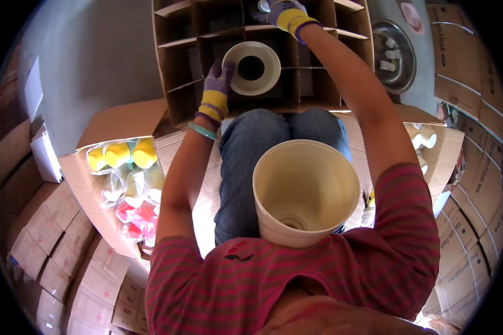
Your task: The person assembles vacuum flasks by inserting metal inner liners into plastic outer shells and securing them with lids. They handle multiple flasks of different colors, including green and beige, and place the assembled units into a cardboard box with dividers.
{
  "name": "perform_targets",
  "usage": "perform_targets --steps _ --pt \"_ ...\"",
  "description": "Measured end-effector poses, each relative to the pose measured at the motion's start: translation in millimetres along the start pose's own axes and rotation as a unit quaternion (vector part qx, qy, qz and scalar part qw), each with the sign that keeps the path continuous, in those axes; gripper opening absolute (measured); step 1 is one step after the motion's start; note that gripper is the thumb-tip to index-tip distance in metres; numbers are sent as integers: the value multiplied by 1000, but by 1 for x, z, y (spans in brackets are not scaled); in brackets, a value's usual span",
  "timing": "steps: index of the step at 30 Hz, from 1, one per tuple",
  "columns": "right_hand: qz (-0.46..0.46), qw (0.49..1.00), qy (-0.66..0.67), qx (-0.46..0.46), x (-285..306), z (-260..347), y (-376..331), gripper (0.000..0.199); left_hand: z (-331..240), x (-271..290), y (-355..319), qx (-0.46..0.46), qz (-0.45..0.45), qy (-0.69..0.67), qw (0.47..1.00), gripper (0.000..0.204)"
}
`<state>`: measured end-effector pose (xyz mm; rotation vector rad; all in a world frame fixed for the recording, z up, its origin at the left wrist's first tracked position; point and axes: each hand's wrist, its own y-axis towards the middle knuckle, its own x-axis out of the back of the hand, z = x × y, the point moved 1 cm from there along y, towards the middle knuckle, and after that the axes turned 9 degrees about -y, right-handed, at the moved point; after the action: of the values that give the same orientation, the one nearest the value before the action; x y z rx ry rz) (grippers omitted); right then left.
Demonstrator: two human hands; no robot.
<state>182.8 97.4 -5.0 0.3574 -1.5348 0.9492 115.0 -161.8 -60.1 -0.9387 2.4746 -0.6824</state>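
Observation:
My left hand [216, 89], in a purple and yellow glove, grips the left rim of a cream round plastic shell [264, 50]. A dark round hole shows in the middle of this shell. It sits over the compartments of a divided cardboard box [179, 58]. My right hand [285, 12], gloved alike, reaches to the far part of the box, its fingers closed around a small white piece [264, 6] cut off by the picture's top edge. A large cream tub-shaped container [304, 184] rests in my lap, its wide mouth facing up; neither hand touches it.
At left, an open carton [75, 173] holds yellow, clear-wrapped and pink parts. Another open carton [450, 151] with whitish pieces stands at right. A metal bowl [403, 78] holds small white pieces. Stacked cartons [458, 50] line the right side, more cartons [47, 223] the left.

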Motion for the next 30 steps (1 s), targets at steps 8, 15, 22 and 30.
perform_targets --steps 8,15,22,30 --pt "-76 996 -40 -28 -38 -25 41 58 -31 -20 -25 -228 -73 302 923 61" --pt "-381 903 14 199 129 6 -177 54 -104 -76 -42 115 389 -431 806 51" --pt "-107 729 676 28 197 36 -332 53 -93 -67 -116 49 382 -317 867 65" --pt "-119 793 568 184 66 -30 -385 69 -143 -73 -272 -58 377 53 923 74"
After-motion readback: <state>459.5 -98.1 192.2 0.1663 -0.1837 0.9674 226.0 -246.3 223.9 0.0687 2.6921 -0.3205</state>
